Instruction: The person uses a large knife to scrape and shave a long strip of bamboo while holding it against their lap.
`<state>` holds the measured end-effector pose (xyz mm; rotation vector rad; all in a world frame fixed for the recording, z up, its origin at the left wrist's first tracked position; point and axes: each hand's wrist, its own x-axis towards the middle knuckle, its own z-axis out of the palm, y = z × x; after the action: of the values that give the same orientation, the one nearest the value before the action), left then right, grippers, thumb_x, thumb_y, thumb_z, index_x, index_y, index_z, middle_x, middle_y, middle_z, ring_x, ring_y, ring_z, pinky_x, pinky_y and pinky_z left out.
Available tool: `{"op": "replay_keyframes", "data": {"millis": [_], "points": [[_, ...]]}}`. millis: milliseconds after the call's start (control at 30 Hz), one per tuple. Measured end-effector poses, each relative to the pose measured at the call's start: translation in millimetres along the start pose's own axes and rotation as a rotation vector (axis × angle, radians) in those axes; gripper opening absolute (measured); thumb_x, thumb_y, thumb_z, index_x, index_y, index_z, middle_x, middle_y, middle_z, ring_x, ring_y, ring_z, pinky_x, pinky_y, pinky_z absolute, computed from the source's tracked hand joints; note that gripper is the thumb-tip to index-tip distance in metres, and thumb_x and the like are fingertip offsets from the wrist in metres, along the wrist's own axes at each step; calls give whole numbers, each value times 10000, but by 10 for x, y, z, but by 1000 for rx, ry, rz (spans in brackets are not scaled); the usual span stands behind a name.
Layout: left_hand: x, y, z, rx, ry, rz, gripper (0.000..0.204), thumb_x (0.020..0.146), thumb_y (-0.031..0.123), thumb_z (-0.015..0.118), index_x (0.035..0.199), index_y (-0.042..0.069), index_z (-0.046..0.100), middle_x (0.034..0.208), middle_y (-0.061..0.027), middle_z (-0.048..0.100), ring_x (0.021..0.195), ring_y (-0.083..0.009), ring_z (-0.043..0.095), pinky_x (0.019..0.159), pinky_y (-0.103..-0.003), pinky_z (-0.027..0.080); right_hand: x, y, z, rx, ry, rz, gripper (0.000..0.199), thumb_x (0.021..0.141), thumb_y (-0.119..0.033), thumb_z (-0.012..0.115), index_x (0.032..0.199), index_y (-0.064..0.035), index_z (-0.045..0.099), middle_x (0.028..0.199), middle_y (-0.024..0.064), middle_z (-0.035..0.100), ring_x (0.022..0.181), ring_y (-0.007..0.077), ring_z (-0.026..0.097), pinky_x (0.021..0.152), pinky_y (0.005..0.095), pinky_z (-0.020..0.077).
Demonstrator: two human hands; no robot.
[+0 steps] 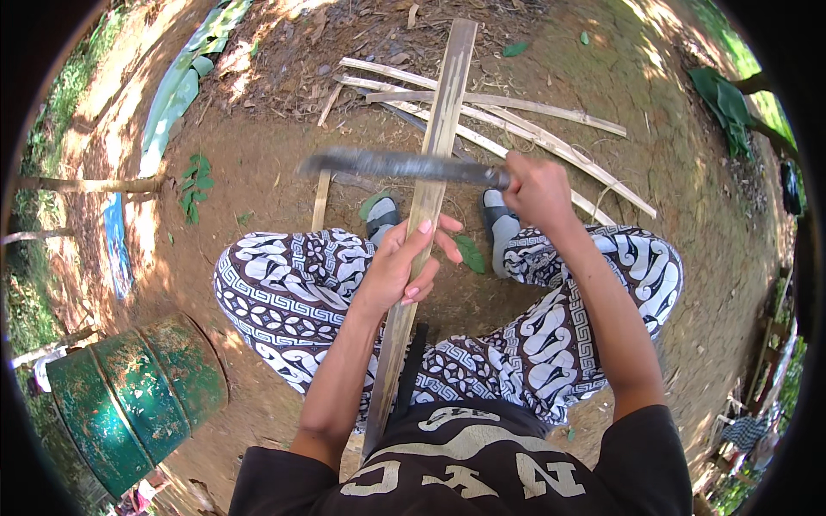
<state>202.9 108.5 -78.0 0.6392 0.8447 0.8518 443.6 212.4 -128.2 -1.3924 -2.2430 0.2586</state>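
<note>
A long flat bamboo strip (449,95) runs from my lap away past my feet. My left hand (408,265) holds it from the left, thumb on top and some fingers spread out on the far side. In my right hand (540,196) is the handle of a machete (404,165), closed in my fist. The dark blade points left and crosses over the strip just beyond my left hand, its tip smeared by motion. Whether the edge touches the strip I cannot tell.
Several split bamboo strips (551,138) lie crossed on the dirt beyond my feet. A rusty green drum (138,391) lies at the lower left, near a blue cloth or sheet (117,245). Banana leaves (185,90) rest at the far left. My sandalled feet (499,225) flank the strip.
</note>
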Motion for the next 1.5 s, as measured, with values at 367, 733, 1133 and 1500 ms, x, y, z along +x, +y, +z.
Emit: {"op": "replay_keyframes", "data": {"millis": [367, 733, 1133, 1500], "points": [[70, 89, 11, 85, -42, -35, 463, 1097, 337, 352, 1288, -50, 520, 830, -49, 600, 390, -29, 370, 342, -186, 297, 44, -204, -164, 46, -47, 67, 116, 780, -139, 626, 782, -44, 559, 613, 169, 602, 586, 395, 618, 574, 514, 500], [-21, 56, -4, 26, -20, -102, 461, 1095, 358, 359, 1292, -27, 520, 821, -20, 582, 392, -8, 318, 341, -171, 265, 3, -116, 8, 45, -65, 79, 114, 740, -99, 635, 807, -42, 564, 659, 163, 623, 640, 389, 636, 589, 492, 512], [-184, 7, -20, 51, -11, -155, 437, 1094, 315, 370, 1290, -48, 514, 819, -29, 589, 388, 3, 311, 314, -153, 254, 288, 811, -160, -159, 55, 628, 184, 844, -190, 603, 865, -33, 697, 740, 240, 677, 732, 421, 682, 700, 513, 543], [-99, 149, -41, -77, 5, 17, 476, 1105, 324, 307, 1325, -69, 462, 837, -61, 597, 367, -22, 341, 303, -169, 272, 30, -262, -282, 241, 153, 367, 120, 798, -98, 622, 756, -4, 561, 559, 165, 544, 510, 347, 570, 538, 416, 464]]}}
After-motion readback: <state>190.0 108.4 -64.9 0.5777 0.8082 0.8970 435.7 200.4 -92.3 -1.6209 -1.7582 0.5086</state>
